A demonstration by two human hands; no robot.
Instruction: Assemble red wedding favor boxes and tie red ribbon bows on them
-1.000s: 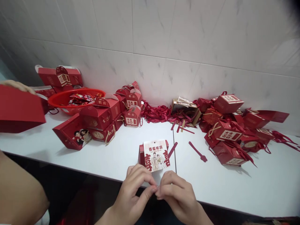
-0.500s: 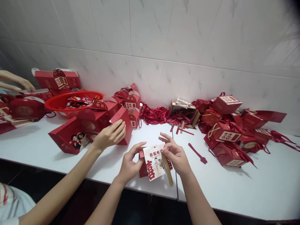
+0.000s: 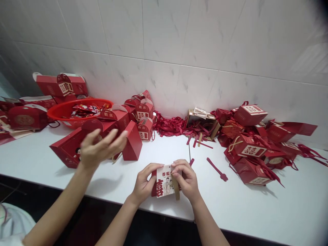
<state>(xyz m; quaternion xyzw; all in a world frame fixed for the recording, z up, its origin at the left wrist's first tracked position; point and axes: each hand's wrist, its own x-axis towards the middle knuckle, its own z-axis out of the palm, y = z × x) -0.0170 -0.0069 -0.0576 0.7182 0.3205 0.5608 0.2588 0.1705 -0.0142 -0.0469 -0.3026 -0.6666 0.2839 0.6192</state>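
Near the table's front edge, my left hand point(image 3: 145, 181) is closed on the left side of a small red gift box point(image 3: 154, 188). A white printed card point(image 3: 164, 188) with red characters and a drawn couple stands against the front of the box. My right hand point(image 3: 187, 178) pinches a flat gold strip point(image 3: 176, 191) at the card's upper right. Its fingers cover that side of the card and most of the box behind. A dark red strip point(image 3: 192, 162) shows just beyond my right fingers.
A co-worker's blurred hand point(image 3: 101, 147) is above red boxes point(image 3: 134, 143) on the left. Behind them sits a red basin point(image 3: 57, 111) of wrapped sweets. An open carton point(image 3: 214, 129) and ribbons point(image 3: 170, 126) lie by the wall. Finished-looking boxes point(image 3: 252, 150) pile up right, near a loose strip point(image 3: 217, 169).
My right hand has moved slightly left and closed in on the card's top. The co-worker's near hand has moved left off a red box; their other hand has left the view.
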